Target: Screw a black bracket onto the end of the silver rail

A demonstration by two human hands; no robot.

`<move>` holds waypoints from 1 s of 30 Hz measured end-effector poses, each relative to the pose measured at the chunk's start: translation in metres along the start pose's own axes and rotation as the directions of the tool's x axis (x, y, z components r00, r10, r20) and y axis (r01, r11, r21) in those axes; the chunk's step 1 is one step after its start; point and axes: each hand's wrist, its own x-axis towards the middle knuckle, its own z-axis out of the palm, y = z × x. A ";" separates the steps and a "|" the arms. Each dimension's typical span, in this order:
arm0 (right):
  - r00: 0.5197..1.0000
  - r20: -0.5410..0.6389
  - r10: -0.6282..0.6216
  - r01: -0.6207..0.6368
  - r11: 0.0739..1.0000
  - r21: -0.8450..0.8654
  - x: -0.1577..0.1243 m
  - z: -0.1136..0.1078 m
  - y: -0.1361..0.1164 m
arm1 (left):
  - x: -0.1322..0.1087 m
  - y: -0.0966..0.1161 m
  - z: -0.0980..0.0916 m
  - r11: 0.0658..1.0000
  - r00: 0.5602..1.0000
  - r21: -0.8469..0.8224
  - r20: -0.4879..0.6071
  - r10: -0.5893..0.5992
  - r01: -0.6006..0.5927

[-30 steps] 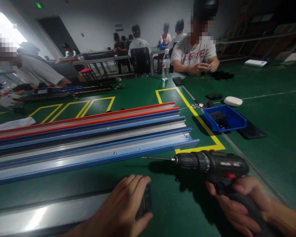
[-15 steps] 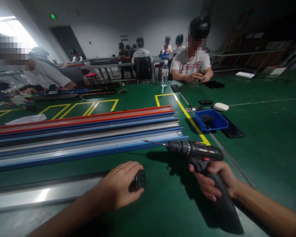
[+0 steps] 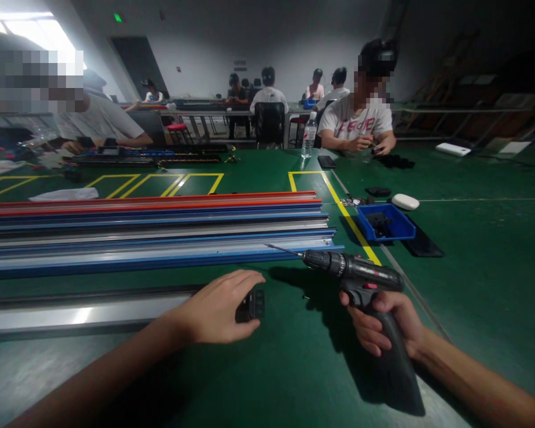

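Observation:
My right hand is wrapped round the handle of a black cordless drill, a finger at its red trigger. The drill's long thin bit points left, over the near end of the blue-edged rails. My left hand curves over a black end cap at the right end of a silver metal rail. Its fingers and thumb are spread around the cap, with the fingertips looking raised off it. A small screw lies on the green table between the hands.
Several long rails with blue and red edges lie side by side beyond my left hand. A blue bin with black parts stands at right, near a white oval object. A water bottle and a seated co-worker are farther back.
The view has shifted a little. My left hand's fingers have lifted and spread from the black end cap. My right hand keeps hold of the drill, in nearly the same pose.

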 end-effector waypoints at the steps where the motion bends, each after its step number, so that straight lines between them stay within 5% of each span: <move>1: 1.000 -0.014 0.003 -0.003 1.000 -0.002 -0.001 0.001 0.000 | -0.001 0.000 -0.001 1.000 1.000 -0.005 -0.004 0.006 -0.006; 21: 0.988 0.078 0.133 -0.136 0.990 0.032 -0.024 -0.018 0.007 | -0.001 0.005 -0.007 0.992 0.988 0.032 0.085 -0.128 0.126; 30: 0.986 0.132 0.098 -0.109 0.991 0.079 -0.034 -0.018 0.008 | 0.000 0.004 -0.007 0.983 0.978 0.043 0.109 -0.180 0.176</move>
